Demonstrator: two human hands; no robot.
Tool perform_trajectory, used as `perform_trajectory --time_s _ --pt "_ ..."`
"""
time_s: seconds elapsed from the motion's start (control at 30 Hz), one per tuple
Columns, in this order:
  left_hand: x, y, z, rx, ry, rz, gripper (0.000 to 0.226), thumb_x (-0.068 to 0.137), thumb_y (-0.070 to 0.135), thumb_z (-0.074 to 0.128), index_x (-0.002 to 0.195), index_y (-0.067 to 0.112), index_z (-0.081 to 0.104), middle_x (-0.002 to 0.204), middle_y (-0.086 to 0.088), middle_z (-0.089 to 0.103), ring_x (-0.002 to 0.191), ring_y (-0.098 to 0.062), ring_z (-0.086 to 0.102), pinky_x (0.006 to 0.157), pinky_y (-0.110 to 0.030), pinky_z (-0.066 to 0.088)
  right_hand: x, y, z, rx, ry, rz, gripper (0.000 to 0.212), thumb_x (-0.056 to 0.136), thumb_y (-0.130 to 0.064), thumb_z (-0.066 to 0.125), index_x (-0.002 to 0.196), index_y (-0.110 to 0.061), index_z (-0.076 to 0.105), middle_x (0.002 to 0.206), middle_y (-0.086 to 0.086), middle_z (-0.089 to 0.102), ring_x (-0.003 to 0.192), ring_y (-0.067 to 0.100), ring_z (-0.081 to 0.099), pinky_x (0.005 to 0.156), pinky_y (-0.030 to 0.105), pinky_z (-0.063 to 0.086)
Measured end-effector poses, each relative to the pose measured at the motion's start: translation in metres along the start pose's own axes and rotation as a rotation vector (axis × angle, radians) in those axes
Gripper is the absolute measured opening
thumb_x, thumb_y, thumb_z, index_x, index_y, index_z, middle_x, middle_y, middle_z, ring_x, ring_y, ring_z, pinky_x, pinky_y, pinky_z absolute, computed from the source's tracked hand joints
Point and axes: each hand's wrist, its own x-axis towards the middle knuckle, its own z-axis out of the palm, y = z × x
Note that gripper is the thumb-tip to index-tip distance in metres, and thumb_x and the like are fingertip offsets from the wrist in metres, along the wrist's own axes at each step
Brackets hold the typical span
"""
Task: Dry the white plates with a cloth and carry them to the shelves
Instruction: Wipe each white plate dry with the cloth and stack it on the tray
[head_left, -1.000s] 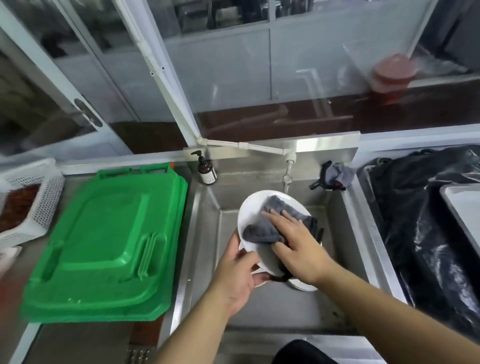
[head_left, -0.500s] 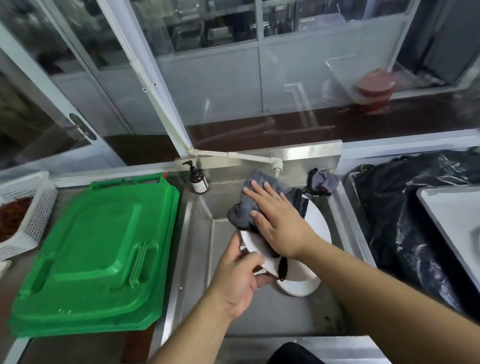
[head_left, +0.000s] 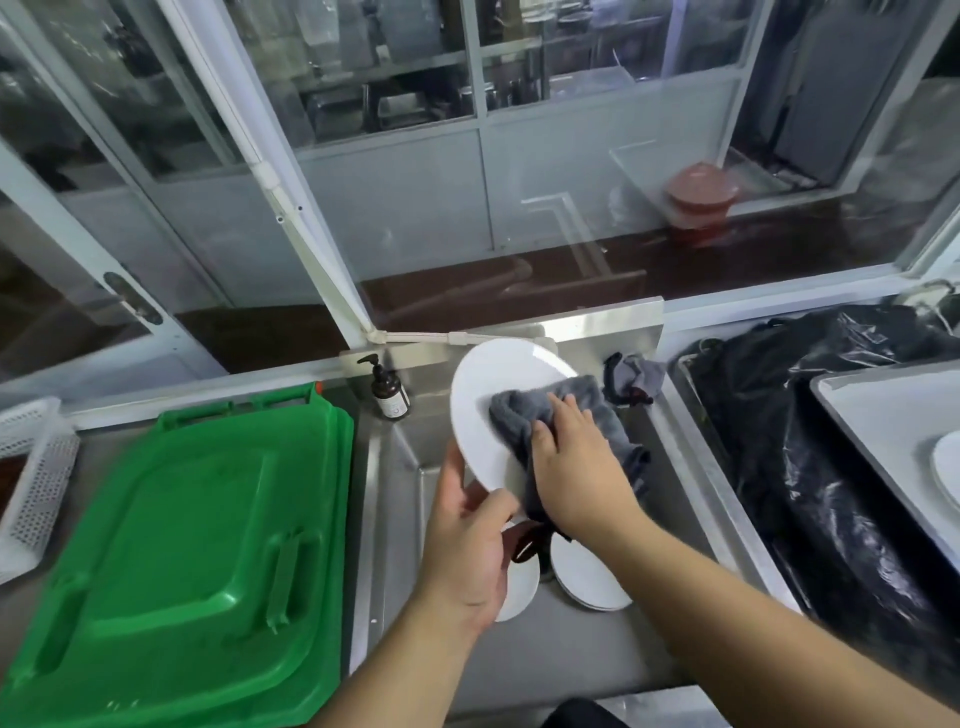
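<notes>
- The left hand (head_left: 470, 540) is gripping the lower edge of a white plate (head_left: 493, 410), thumb curled onto its face and fingers behind, holding it tilted up on edge above the steel sink (head_left: 384, 519).
- The right hand (head_left: 576, 462) is pressing a grey cloth (head_left: 550, 410) against the plate's face; its fingers are lying fairly straight and close together on the fabric, while the cloth's loose end is hanging down under the wrist.
- More white plates (head_left: 587, 582) are lying in the sink basin below both hands, partly hidden by the forearms; how many are lying there cannot be told.
- A stack of green plastic lids (head_left: 192, 551) is lying on the counter just left of the sink.
- A black plastic bag (head_left: 810, 467) is filling the space to the right of the sink, with a grey tray (head_left: 883, 415) sitting over it at the frame's edge.
- A white perforated basket (head_left: 36, 467) is standing at the far left.
- A brown pump bottle (head_left: 389, 392) is standing at the sink's back left corner, and a second crumpled rag (head_left: 634, 379) is sitting at the back right.
- Glass panels in white frames are rising behind the sink.
</notes>
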Motion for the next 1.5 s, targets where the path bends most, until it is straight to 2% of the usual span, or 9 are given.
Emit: perform_trajectory --time_s 0.23,0.5,0.7,0.87,0.97,1.1,1.23,1.37,1.5 --pt "0.001 0.004 -0.006 -0.036 -0.047 -0.064 0.058 0.096 0.005 0.059 0.137 0.045 0.062 0.137 -0.011 0.07 0.124 -0.037 0.068 0.095 -0.056 0.058 -0.02 -0.008 0.013 0.205 -0.103 -0.117 0.054 0.11 -0.03 0.045 0.163 -0.033 0.035 0.174 -0.014 0.017 0.162 0.012 0.004 0.13 0.037 0.006" --pt "-0.009 0.006 -0.005 -0.007 -0.076 -0.117 0.066 0.075 -0.004 0.056 0.124 0.038 0.071 0.121 -0.013 0.075 0.099 -0.032 0.07 0.082 -0.051 0.06 0.025 -0.011 -0.009 -0.121 -0.07 -0.543 0.059 0.109 -0.031 0.049 0.165 -0.033 0.031 0.174 -0.014 0.019 0.161 0.008 0.004 0.131 0.035 0.001" --pt "-0.012 0.015 0.003 -0.068 -0.075 -0.072 0.067 0.075 -0.005 0.056 0.128 0.034 0.07 0.133 -0.013 0.071 0.121 -0.043 0.067 0.082 -0.054 0.062 0.069 -0.011 -0.03 -0.224 0.145 -0.329 0.058 0.106 -0.038 0.047 0.162 -0.026 0.038 0.166 -0.002 0.041 0.155 0.024 0.033 0.127 0.048 0.024" --pt "-0.007 0.021 -0.001 -0.087 -0.028 -0.016 0.068 0.075 -0.006 0.058 0.127 0.036 0.07 0.133 -0.009 0.07 0.114 -0.039 0.069 0.077 -0.052 0.063 0.075 0.003 -0.044 -0.08 0.157 -0.059 0.057 0.091 -0.063 0.05 0.134 -0.027 0.056 0.113 -0.007 0.067 0.108 0.023 0.062 0.085 0.041 0.047" --pt "-0.006 0.019 -0.008 -0.082 -0.011 -0.012 0.073 0.075 -0.007 0.06 0.134 0.037 0.066 0.137 -0.008 0.067 0.115 -0.037 0.07 0.079 -0.054 0.062 0.077 0.019 -0.051 0.15 0.067 0.107 0.042 0.087 -0.059 0.068 0.101 -0.019 0.069 0.089 -0.003 0.074 0.094 0.024 0.07 0.084 0.041 0.057" --pt "-0.007 0.012 -0.015 -0.065 -0.017 -0.03 0.075 0.075 -0.006 0.06 0.134 0.04 0.065 0.137 -0.004 0.068 0.121 -0.038 0.066 0.082 -0.055 0.061 0.07 0.032 -0.067 0.636 -0.247 0.334 0.032 0.086 -0.033 0.086 0.106 -0.011 0.074 0.095 0.012 0.082 0.088 0.032 0.08 0.082 0.049 0.066" --pt "0.001 0.021 -0.023 -0.006 -0.017 -0.133 0.071 0.073 -0.002 0.063 0.13 0.04 0.067 0.134 -0.007 0.07 0.122 -0.043 0.064 0.08 -0.052 0.062 0.064 0.041 -0.072 0.722 -0.243 0.294 0.02 0.091 -0.024 0.083 0.101 -0.009 0.076 0.096 0.015 0.081 0.085 0.032 0.08 0.075 0.043 0.067" --pt "0.013 0.044 -0.03 0.11 -0.012 -0.23 0.031 0.08 0.022 0.078 0.11 0.026 0.081 0.121 -0.014 0.077 0.102 -0.031 0.077 0.07 -0.038 0.063 0.063 0.037 -0.076 0.65 -0.235 0.174 0.022 0.091 -0.025 0.082 0.105 -0.009 0.076 0.096 0.011 0.082 0.087 0.025 0.08 0.078 0.037 0.066" --pt "0.029 0.05 -0.038 0.407 0.134 -0.137 0.023 0.103 0.03 0.063 0.107 0.013 0.078 0.104 -0.001 0.082 0.096 -0.018 0.079 0.069 -0.027 0.062 0.065 0.03 -0.076 0.566 -0.213 0.119 0.019 0.086 -0.028 0.086 0.097 -0.016 0.078 0.09 0.006 0.083 0.083 0.022 0.08 0.073 0.033 0.065"
